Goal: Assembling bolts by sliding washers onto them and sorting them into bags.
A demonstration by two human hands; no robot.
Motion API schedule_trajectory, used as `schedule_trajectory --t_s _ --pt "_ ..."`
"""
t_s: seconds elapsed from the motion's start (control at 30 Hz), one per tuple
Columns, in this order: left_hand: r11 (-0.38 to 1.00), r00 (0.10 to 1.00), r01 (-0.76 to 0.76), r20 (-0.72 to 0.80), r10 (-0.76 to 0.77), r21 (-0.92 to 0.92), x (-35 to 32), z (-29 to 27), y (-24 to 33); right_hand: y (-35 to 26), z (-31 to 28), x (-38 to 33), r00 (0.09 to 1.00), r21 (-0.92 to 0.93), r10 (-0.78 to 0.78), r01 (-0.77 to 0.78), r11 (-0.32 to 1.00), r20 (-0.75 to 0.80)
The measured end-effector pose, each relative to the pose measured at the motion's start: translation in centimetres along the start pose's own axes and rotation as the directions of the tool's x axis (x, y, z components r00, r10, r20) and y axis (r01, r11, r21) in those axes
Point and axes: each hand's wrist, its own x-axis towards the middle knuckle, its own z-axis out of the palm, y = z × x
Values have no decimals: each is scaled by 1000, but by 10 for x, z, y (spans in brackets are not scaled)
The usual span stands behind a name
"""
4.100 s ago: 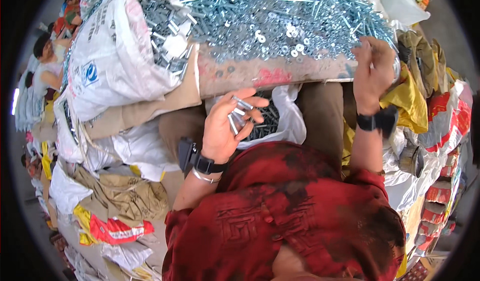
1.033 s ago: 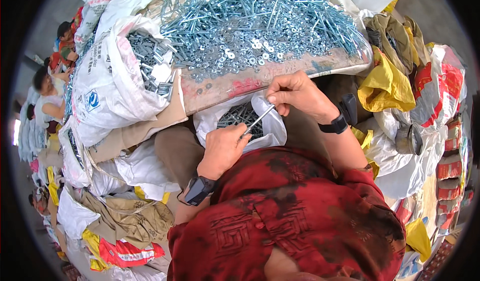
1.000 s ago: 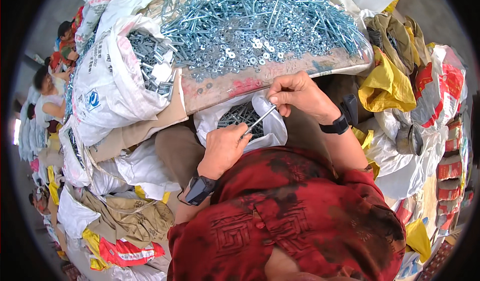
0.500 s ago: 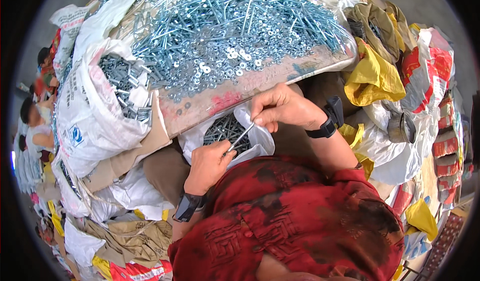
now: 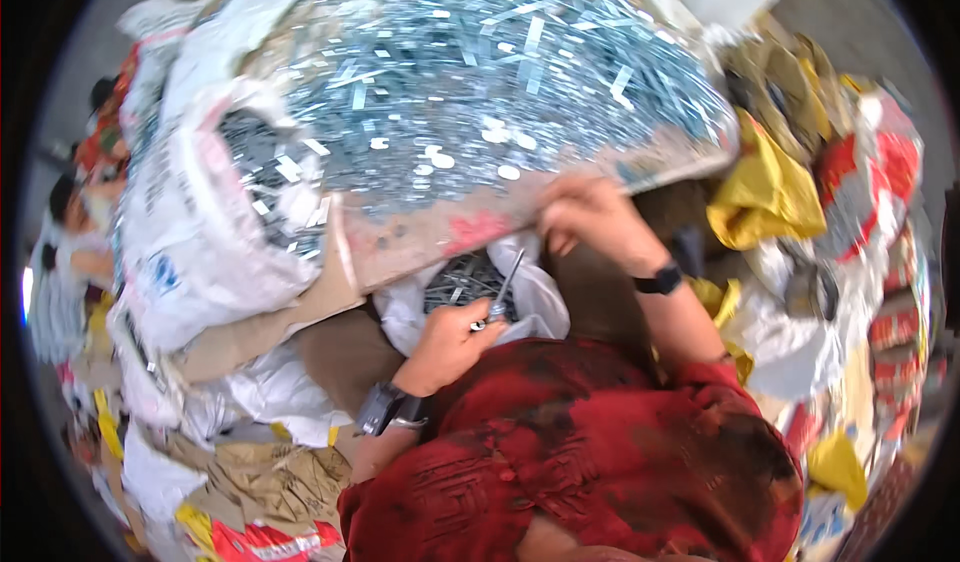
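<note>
My left hand (image 5: pixel 448 344) is closed on a long thin metal bolt (image 5: pixel 510 280), which slants up and away from the fingers. Below it, an open white bag (image 5: pixel 545 307) sits between my knees, holding similar metal bolts (image 5: pixel 458 284). My right hand (image 5: pixel 595 224) is apart from the bolt, over the near edge of the work board. Motion smears its fingers, so whether they pinch anything cannot be seen. Beyond it, loose washers (image 5: pixel 430 162) and a heap of long rods or bolts (image 5: pixel 520 52) cover the board (image 5: pixel 415 247).
On the left, a white woven sack (image 5: pixel 190 232) holds short metal tubes (image 5: pixel 265 162). At right lie yellow bags (image 5: pixel 768 187), red-and-white sacks (image 5: pixel 870 177) and a round metal tin (image 5: pixel 812 292). Brown sacking (image 5: pixel 270 472) lies at lower left. Other people (image 5: pixel 85 217) sit far left.
My right hand has let go of the bolt's upper end and moved right, away from it. The bolt stays in my left hand, now more upright. The whole view has shifted and blurred.
</note>
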Motion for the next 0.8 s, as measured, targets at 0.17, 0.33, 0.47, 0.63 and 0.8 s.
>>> schedule_trajectory --t_s 0.17,0.33,0.47,0.63,0.8 --pt "867 979 185 13 -202 -463 15 14 -15 41 -103 45 687 -885 -559 -354 301 -465" --pt "804 987 76 -71 -146 -590 12 15 14 68 -133 45 740 -885 -519 -459 77 -429" --pt "799 988 28 -105 -114 -601 12 17 13 48 -119 42 685 -923 -628 -349 163 -370" --pt "959 997 27 -65 -47 -283 15 14 13 4 -39 6 893 -170 -367 332 928 -260" --pt "980 980 -196 -29 197 20 3 16 26 -26 18 -34 930 -95 -363 367 925 54"
